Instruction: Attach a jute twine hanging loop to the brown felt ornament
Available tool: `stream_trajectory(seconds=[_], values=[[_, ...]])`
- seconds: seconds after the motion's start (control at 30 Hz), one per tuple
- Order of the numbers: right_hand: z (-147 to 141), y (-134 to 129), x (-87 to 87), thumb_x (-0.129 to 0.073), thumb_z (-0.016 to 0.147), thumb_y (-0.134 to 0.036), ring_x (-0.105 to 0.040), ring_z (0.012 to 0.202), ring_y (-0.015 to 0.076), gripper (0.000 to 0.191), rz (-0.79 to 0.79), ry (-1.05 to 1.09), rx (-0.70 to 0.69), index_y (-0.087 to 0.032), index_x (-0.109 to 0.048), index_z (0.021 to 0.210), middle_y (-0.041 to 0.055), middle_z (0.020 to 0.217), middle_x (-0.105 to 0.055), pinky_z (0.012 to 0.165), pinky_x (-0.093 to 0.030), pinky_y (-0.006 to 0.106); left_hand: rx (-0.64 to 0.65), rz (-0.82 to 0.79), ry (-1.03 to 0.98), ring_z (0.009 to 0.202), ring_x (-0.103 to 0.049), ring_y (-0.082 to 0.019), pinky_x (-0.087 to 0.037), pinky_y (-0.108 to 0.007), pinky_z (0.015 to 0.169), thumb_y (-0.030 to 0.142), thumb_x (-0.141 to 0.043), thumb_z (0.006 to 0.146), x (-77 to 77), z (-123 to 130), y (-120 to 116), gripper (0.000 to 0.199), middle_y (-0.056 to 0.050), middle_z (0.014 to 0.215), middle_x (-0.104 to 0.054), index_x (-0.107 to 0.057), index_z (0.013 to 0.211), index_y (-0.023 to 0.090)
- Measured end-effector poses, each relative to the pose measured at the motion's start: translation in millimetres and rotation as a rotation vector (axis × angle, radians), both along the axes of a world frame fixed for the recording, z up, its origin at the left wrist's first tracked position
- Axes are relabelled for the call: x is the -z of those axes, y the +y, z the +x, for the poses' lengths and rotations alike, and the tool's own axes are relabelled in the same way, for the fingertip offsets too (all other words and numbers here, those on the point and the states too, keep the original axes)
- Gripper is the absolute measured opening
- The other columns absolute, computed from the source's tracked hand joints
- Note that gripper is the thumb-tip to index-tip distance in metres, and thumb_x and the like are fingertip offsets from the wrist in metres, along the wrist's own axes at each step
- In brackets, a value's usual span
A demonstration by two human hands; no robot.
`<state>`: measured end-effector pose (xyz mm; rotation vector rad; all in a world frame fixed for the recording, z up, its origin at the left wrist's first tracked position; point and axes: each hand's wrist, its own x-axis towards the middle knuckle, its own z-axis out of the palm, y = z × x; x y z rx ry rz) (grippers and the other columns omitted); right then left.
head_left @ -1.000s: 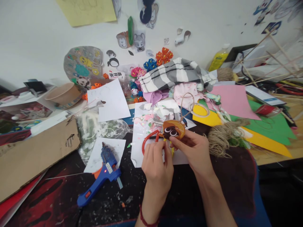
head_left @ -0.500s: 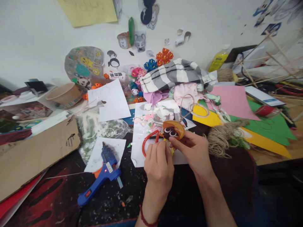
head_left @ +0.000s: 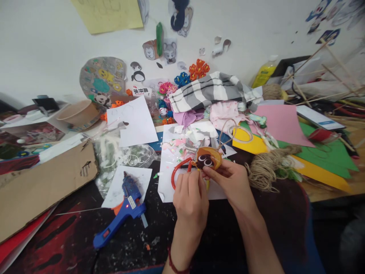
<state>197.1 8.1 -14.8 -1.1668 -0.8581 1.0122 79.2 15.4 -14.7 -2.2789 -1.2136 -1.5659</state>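
My right hand [head_left: 235, 182] pinches a round brown-and-orange cartoon face piece [head_left: 209, 158] with big white eyes, thumb on its front and fingers behind. A loop of twine [head_left: 221, 133] rises from its top. Right beside its lower edge, my left hand [head_left: 190, 198] is closed, its fingertips pressed together and turned away, so what they grip is hidden. Behind the left hand, a red loop like a scissors handle [head_left: 174, 173] lies on a white sheet [head_left: 167, 190]. A bit of yellow shows between the hands.
A blue glue gun [head_left: 132, 199] with a lit red light lies on paper at left, near cardboard [head_left: 51, 182]. Paper scraps [head_left: 199, 133] cover the sheet's far part. A twine bundle [head_left: 264, 167], coloured paper [head_left: 285, 121] and a phone [head_left: 319, 116] lie at right.
The face piece has tilted slightly in my right hand, its thumb shifting a little down and left. My left hand stays almost in place; the view has shifted slightly.
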Motion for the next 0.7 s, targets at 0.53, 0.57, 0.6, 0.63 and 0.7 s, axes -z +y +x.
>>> stream_trajectory(seconds=[0.53,0.57,0.6,0.63,0.7], values=[[0.7,0.4,-4.3,-0.089,0.066,-0.033,-0.077,0.086,0.0256,0.036,-0.014,0.071,-0.005,-0.019,-0.080,0.098,0.0069,0.094,-0.081,0.081,-0.064,0.037,0.030,-0.039,-0.073,0.066,-0.057,-0.013,-0.044,-0.025,0.060,0.004,-0.060,0.091,-1.3,-1.8,-4.0,0.012,-0.002,0.071,-0.062,-0.060,0.093,0.015],[0.9,0.4,-4.1,-0.089,0.066,-0.033,-0.077,0.088,0.0265,0.037,-0.012,0.066,-0.004,-0.019,-0.080,0.098,0.0070,0.095,-0.081,0.081,-0.064,0.038,0.028,-0.039,-0.070,0.065,-0.057,-0.013,-0.044,-0.025,0.060,0.004,-0.059,0.092,-1.5,-1.6,-3.9,0.011,-0.002,0.070,-0.062,-0.060,0.092,0.015],[1.1,0.4,-3.5,-0.088,0.066,-0.033,-0.077,0.089,0.0269,0.037,-0.010,0.063,-0.002,-0.019,-0.080,0.099,0.0071,0.097,-0.081,0.082,-0.064,0.038,0.026,-0.039,-0.066,0.065,-0.057,-0.013,-0.044,-0.025,0.060,0.004,-0.059,0.092,-1.6,-1.5,-3.9,0.012,-0.001,0.070,-0.062,-0.060,0.092,0.016],[1.4,0.4,-2.7,-0.088,0.067,-0.033,-0.077,0.090,0.0271,0.037,-0.007,0.061,-0.001,-0.019,-0.080,0.100,0.0072,0.098,-0.081,0.083,-0.064,0.038,0.024,-0.040,-0.061,0.064,-0.057,-0.013,-0.044,-0.025,0.060,0.004,-0.059,0.092,-1.7,-1.4,-3.8,0.012,-0.001,0.069,-0.061,-0.060,0.092,0.016],[1.9,0.3,-1.1,-0.088,0.068,-0.034,-0.077,0.088,0.0269,0.037,-0.002,0.059,-0.002,-0.019,-0.079,0.101,0.0073,0.099,-0.080,0.082,-0.065,0.039,0.019,-0.037,-0.056,0.063,-0.056,-0.013,-0.044,-0.025,0.060,0.004,-0.058,0.092,-1.6,-1.3,-3.8,0.012,-0.001,0.069,-0.060,-0.061,0.092,0.016]])
